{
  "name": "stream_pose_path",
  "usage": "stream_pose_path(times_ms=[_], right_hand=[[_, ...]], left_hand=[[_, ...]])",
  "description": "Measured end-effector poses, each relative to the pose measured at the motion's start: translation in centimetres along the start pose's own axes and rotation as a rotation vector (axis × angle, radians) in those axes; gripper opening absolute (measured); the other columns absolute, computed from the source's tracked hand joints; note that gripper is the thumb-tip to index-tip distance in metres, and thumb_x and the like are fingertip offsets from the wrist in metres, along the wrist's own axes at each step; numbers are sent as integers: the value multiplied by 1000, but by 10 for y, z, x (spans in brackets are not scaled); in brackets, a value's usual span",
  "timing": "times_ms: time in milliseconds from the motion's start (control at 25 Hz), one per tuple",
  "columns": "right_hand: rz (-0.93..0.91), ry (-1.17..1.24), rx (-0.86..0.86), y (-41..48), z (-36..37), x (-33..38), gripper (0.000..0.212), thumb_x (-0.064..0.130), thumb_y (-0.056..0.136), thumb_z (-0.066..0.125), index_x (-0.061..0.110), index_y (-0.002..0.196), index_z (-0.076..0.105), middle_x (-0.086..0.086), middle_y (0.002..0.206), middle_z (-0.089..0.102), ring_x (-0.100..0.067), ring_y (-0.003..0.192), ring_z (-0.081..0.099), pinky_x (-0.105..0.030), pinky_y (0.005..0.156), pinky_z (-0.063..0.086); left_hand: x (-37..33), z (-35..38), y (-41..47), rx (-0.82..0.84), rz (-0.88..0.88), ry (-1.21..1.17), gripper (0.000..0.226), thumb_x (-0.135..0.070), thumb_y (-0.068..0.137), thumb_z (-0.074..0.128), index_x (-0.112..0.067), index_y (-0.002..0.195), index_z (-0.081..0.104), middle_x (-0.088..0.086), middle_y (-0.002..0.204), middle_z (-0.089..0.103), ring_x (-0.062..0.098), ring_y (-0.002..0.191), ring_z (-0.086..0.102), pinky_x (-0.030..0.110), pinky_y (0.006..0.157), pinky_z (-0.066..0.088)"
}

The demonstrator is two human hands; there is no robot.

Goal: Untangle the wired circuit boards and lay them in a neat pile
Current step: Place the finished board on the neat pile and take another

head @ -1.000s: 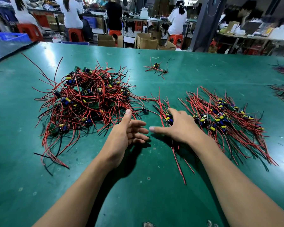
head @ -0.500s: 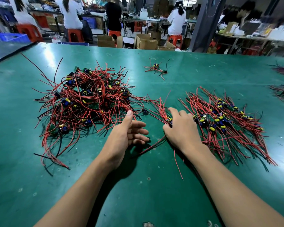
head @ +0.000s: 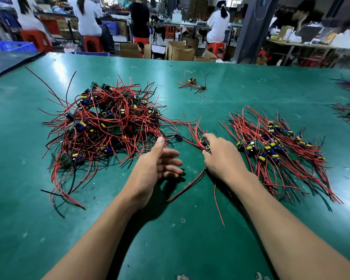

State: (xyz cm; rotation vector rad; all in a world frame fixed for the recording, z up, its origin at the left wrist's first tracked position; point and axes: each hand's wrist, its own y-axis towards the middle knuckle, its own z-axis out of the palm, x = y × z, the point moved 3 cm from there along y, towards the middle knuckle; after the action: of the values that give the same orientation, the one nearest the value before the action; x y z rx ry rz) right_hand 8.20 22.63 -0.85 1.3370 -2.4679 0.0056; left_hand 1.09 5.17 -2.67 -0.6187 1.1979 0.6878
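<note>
- While the right hand (head: 223, 158) lay knuckles-up on the green table (head: 190, 239), its fingers were curled shut around a small bundle of wired circuit boards (head: 205, 145); yellow and blue components showed at the fingertips.
- Red wires of the bundle fanned out beyond the fingers toward the far side, and several more trailed from under the palm toward the wearer, lying flat on the table.
- Left hand (head: 156, 168) was held on edge just left of the right hand, apart from it, thumb raised and fingers loosely spread; it gripped nothing. Its thumb tip stood at the near edge of the tangled heap (head: 109, 126); contact with the wires could not be judged.
- Tangled heap: a large mound of boards with red and black wires crossing in all directions, on the left half of the table.
- Sorted pile (head: 275, 146): boards laid side by side with wires running roughly parallel, just right of the right hand.
- Stray boards (head: 193, 82) lay alone farther back, well apart from both piles.
- No legible writing or brand mark appeared on any board.
</note>
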Motion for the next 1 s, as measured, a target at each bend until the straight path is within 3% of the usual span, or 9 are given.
stream_pose_path(times_ms=[320, 520, 720, 880, 1000], right_hand=[[-10, -57, -154, -4, -10, 4, 48, 11, 94, 53, 21, 140, 46, -13, 118, 56, -38, 106, 60, -43, 77, 47], [24, -10, -197, 1, -30, -8, 52, 10, 94, 55, 24, 143, 48, -16, 122, 57, -38, 108, 61, -44, 84, 48], [118, -44, -357, 25, -75, -38, 47, 11, 93, 57, 23, 138, 55, -22, 121, 59, -43, 109, 60, -47, 86, 49], [295, -177, -134, 41, -81, -69, 38, 30, 96, 55, 18, 132, 57, -23, 132, 57, -43, 121, 54, -49, 98, 47], [349, -214, 10, 28, -48, -72, 59, 57, 97, 48, 18, 142, 48, -22, 147, 42, -41, 136, 38, -54, 107, 36]], left_hand=[[-2, -2, 0, -25, -1, -28, 73, -63, 77, 47, 3, 99, 66, 18, 80, 71, 24, 64, 67, 29, 60, 57], [-4, 0, -1, -31, -15, -43, 72, -62, 79, 45, 4, 99, 65, 17, 78, 70, 24, 62, 66, 29, 60, 57], [-3, 0, -2, -32, -24, -58, 74, -63, 79, 46, 5, 102, 65, 17, 79, 69, 24, 63, 65, 30, 61, 57], [-3, -1, -1, -31, -22, -68, 74, -63, 80, 46, 5, 103, 65, 18, 80, 69, 25, 65, 66, 30, 62, 57], [-3, -2, 0, -22, -26, -73, 75, -64, 79, 46, 5, 103, 64, 19, 82, 69, 27, 67, 67, 31, 63, 58]])
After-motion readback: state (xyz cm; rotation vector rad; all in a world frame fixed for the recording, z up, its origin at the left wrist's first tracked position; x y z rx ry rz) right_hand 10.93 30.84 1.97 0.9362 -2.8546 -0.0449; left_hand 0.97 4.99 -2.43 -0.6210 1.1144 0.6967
